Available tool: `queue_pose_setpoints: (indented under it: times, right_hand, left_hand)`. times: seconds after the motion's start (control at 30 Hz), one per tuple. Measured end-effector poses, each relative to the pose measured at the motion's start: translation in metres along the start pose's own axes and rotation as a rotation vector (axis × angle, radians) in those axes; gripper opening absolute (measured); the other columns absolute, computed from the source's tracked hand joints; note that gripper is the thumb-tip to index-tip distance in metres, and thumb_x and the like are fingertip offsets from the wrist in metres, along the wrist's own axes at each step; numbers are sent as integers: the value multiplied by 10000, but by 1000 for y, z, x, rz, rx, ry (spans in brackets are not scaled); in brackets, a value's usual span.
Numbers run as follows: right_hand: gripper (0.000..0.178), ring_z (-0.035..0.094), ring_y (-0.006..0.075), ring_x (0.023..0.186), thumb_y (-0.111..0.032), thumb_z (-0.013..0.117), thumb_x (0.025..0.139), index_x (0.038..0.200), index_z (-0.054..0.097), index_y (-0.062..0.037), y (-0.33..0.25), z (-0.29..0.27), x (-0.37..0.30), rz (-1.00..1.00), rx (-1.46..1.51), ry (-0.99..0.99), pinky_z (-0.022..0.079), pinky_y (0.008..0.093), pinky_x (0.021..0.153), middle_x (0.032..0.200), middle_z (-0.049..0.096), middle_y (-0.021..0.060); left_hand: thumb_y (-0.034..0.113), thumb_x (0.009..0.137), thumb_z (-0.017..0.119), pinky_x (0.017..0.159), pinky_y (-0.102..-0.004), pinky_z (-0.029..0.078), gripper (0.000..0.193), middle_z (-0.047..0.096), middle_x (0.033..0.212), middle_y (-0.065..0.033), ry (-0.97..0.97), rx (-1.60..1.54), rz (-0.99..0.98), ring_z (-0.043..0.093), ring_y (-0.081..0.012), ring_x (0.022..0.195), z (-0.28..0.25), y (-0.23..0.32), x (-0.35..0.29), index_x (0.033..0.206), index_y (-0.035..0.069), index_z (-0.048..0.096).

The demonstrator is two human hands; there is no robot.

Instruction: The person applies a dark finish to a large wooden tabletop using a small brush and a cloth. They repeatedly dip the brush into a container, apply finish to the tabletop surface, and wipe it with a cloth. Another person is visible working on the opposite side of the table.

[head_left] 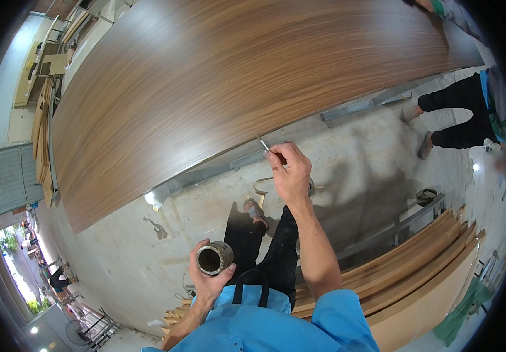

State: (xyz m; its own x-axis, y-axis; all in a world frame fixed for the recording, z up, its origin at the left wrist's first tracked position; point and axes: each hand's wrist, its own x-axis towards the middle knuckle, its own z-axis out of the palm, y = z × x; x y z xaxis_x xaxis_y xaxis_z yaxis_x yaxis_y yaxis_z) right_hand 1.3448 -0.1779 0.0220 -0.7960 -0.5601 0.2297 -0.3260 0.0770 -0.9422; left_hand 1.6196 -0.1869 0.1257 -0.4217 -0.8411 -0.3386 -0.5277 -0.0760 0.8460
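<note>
A large wood-grain board (235, 76) lies across the far side, its near edge running from lower left to upper right. My right hand (291, 171) pinches a thin, light-coloured stick-like tool, perhaps a small brush (265, 145). Its darker tip is at the board's near edge; whether it touches I cannot tell. Lower left, close to my body, my left hand (207, 286) is wrapped round a greyish, stained open can (226, 253). The can's inside looks dark, and its contents cannot be made out.
Metal supports (229, 167) run beneath the board. Long brown panels (405, 276) are stacked behind me at right. Another person in black trousers (458, 105) stands at the right end, with a hand (426, 4) on the board's far corner. A fan (77, 332) stands at lower left.
</note>
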Motion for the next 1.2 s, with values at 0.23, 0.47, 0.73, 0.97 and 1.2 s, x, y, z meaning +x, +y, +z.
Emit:
queue_pose_setpoints:
  times: [0.23, 0.47, 0.73, 0.97, 1.2]
  right_hand:
    - [76, 590, 301, 637, -109, 647, 903, 897, 629, -36, 13, -25, 9, 186, -112, 230, 463, 382, 585, 763, 620, 127]
    - [120, 580, 327, 633, -140, 606, 937, 896, 615, -28, 17, -39, 21, 153, -195, 232, 452, 411, 587, 759, 617, 149]
    - [95, 581, 242, 599, -102, 680, 881, 894, 625, -27, 22, -53, 28, -10, -124, 110, 462, 357, 575, 709, 607, 103]
    - [116, 583, 168, 592, -42, 734, 814, 821, 620, -20, 24, -75, 44, 181, -95, 351, 475, 298, 568, 717, 614, 72]
    - [108, 593, 199, 628, -44, 726, 822, 854, 626, -18, 27, -93, 50, 130, -105, 270, 467, 316, 573, 758, 609, 76]
  left_hand:
    - [169, 629, 862, 887, -336, 503, 772, 614, 1109, -128, -2, 28, 48, 623, -208, 999, 9, 6, 6, 1283, 10, 484]
    - [198, 637, 877, 912, -341, 491, 786, 595, 1145, -127, -25, 46, 68, 606, -209, 1036, 22, 20, 11, 1292, 8, 484]
    - [193, 638, 885, 917, -339, 488, 804, 587, 1162, -123, -33, -21, 48, 601, -204, 1043, 40, 26, 16, 1303, 5, 474]
    - [192, 640, 883, 926, -340, 483, 810, 579, 1180, -128, -43, -9, 35, 597, -210, 1056, 57, 33, 22, 1309, 4, 467]
    - [226, 651, 882, 931, -343, 479, 817, 564, 1201, -131, -53, 37, 87, 590, -215, 1065, 69, 41, 27, 1314, -1, 462]
